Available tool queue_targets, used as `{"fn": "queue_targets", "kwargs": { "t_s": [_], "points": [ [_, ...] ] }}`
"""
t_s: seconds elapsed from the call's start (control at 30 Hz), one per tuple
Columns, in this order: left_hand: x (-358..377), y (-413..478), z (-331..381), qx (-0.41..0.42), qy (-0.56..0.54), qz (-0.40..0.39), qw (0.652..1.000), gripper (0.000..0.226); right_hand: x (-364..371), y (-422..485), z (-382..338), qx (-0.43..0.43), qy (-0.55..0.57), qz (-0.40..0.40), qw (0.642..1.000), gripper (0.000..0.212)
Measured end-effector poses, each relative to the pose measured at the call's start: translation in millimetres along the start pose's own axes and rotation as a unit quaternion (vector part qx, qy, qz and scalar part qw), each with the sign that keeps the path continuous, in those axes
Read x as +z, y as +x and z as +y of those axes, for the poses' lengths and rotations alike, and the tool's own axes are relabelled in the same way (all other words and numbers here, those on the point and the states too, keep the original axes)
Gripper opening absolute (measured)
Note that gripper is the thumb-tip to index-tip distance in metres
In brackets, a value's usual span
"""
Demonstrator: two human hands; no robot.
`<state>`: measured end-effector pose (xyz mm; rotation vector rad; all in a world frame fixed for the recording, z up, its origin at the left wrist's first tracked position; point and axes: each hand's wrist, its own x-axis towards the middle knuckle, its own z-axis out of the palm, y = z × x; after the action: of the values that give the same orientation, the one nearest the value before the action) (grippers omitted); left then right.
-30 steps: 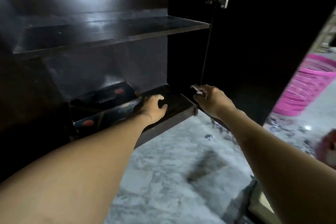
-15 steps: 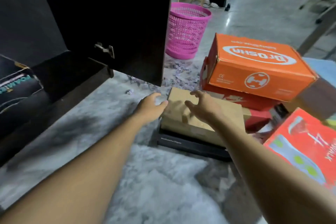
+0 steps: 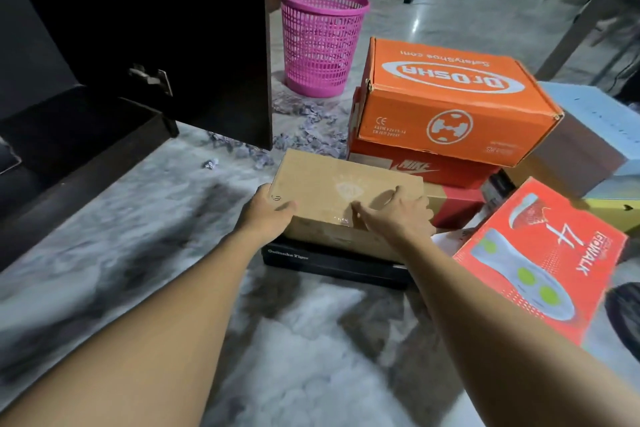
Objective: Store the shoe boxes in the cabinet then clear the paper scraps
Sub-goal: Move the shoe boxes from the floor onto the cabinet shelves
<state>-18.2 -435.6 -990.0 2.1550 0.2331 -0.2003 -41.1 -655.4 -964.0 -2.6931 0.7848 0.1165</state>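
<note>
Left hand (image 3: 268,213), right hand (image 3: 398,218) now on brown box (image 3: 329,180) atop black box (image 3: 332,263)

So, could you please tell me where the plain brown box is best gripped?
Probably by its two short ends, one hand from each side: the brown box lies flat and wide on the black box, and the left hand grips one end.
</note>
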Motion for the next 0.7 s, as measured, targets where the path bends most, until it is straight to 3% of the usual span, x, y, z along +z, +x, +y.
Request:
{"fn": "queue_targets", "kwargs": {
  "t_s": [0.13,0.33,0.43,0.57,0.7],
  "points": [
    [-5.4,-4.3,-8.5,-0.015,0.022,0.033,0.999,0.043,-1.1,0.1,3.3,-0.046,0.028,0.012,0.998,0.097],
    [-18.8,-6.4,-24.9,-0.029,0.017,0.066,0.997,0.059,14.7,-13.7,35.6,-0.107,0.224,0.062,0.967,0.092],
    [-21.2,-3.4,-26.0,-0.032,-0.002,0.041,0.999,0.084,22.9,-20.9,48.2,-0.097,0.262,0.025,0.96,0.094],
    [-23.5,-7.9,-26.0,0.004,-0.023,0.008,1.0,0.087,22.1,-27.5,46.4,-0.121,0.319,-0.026,0.94,0.105],
    [-36.9,-16.2,-32.9,0.006,-0.011,0.038,0.999,0.1,19.0,-28.7,34.1,-0.176,0.292,-0.037,0.939,0.109]
  ]
}}
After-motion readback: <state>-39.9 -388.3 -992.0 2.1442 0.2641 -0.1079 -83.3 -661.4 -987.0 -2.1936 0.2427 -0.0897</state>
